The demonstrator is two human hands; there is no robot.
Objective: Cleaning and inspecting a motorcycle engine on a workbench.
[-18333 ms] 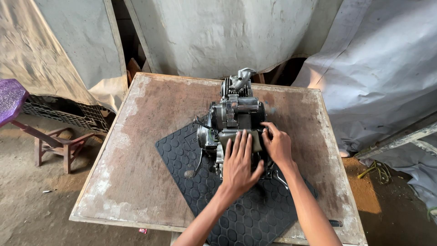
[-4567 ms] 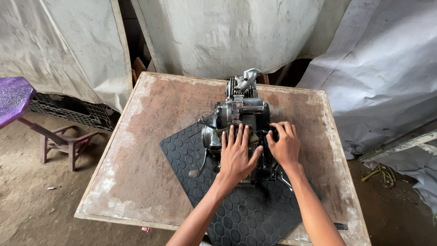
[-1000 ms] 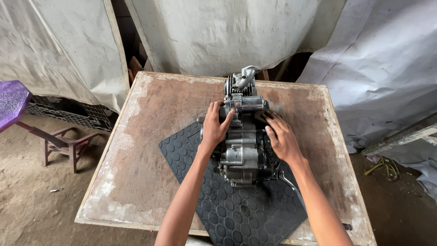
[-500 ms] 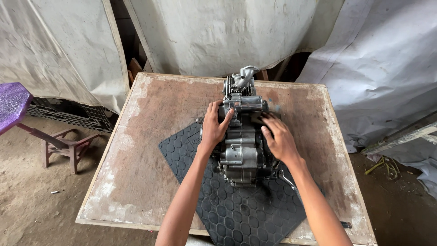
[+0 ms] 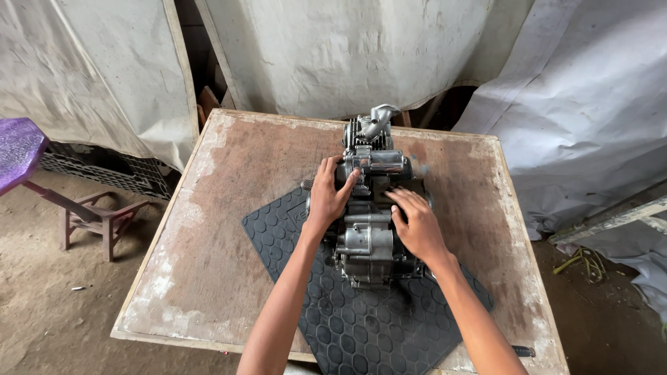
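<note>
Bracing the engine (image 5: 372,222) on the mat (image 5: 375,319), left hand (image 5: 326,198) and right hand (image 5: 417,226) laid flat, grip spread; risking tipping; pinching fingers.

Soft, even daylight — no hard shadows, no glare.

The worn brown wooden tabletop (image 5: 229,229) is evenly lit, its pale scuffed patches bright but not blown out. The grey metal engine block (image 5: 368,236) shows only dull highlights on its upper casings, and it casts a faint shadow onto the black hexagon-patterned rubber mat (image 5: 361,326). The gap between the pale hanging tarpaulins (image 5: 347,55) falls to deep shade. Focus is sharp across the centre — edges bow slightly from the wide lens, and the dirt floor (image 5: 55,292) at left looks dimmer.
</note>
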